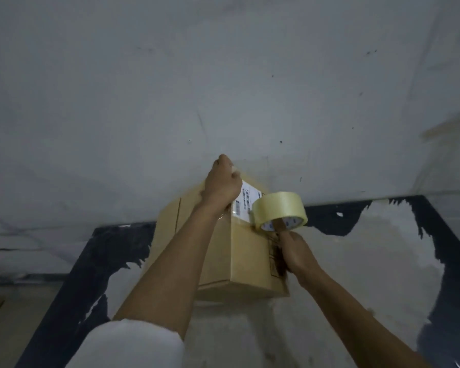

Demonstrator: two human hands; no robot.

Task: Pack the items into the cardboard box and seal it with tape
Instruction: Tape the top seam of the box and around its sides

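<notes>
Our left hand presses the stiff, light-looking cardboard box (closed) at twelve o'clock — right hand grips the tape roll by its core.

Both bare forearms reach forward. Left hand lies palm-down, fingers curled over far top edge of box, white sleeve pushed up near elbow. Right hand lower, finger hooked through core of tape roll, gripping it beside box.
</notes>
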